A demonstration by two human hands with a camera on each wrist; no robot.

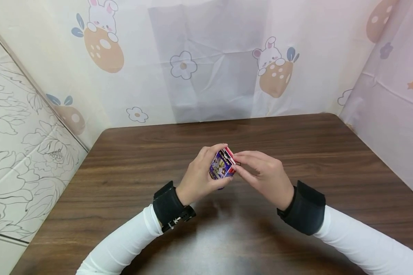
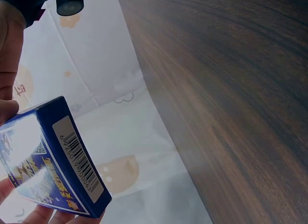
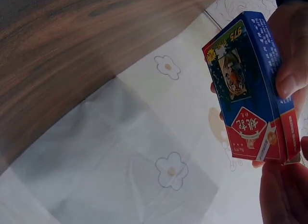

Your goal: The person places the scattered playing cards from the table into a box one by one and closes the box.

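A small blue-and-red playing card box (image 1: pixel 221 165) is held tilted above the table. My left hand (image 1: pixel 200 172) grips it by its sides, thumb on one edge and fingers along the other. At the box's right end, the thumb and fingertips of my right hand (image 1: pixel 265 172) pinch the end flap (image 3: pixel 293 159). The right wrist view shows the box's front (image 3: pixel 245 89) with a tiger picture and a red label. A barcode side (image 2: pixel 79 159) faces the left wrist view. The inside of the box is hidden.
The brown wood-grain table (image 1: pixel 141 152) spreads under both hands. A pale curtain (image 1: pixel 220 76) with rabbits and flowers hangs behind its far edge. A flower-patterned panel (image 1: pixel 27 145) stands to the left. Black bands (image 1: pixel 304 208) wrap both wrists.
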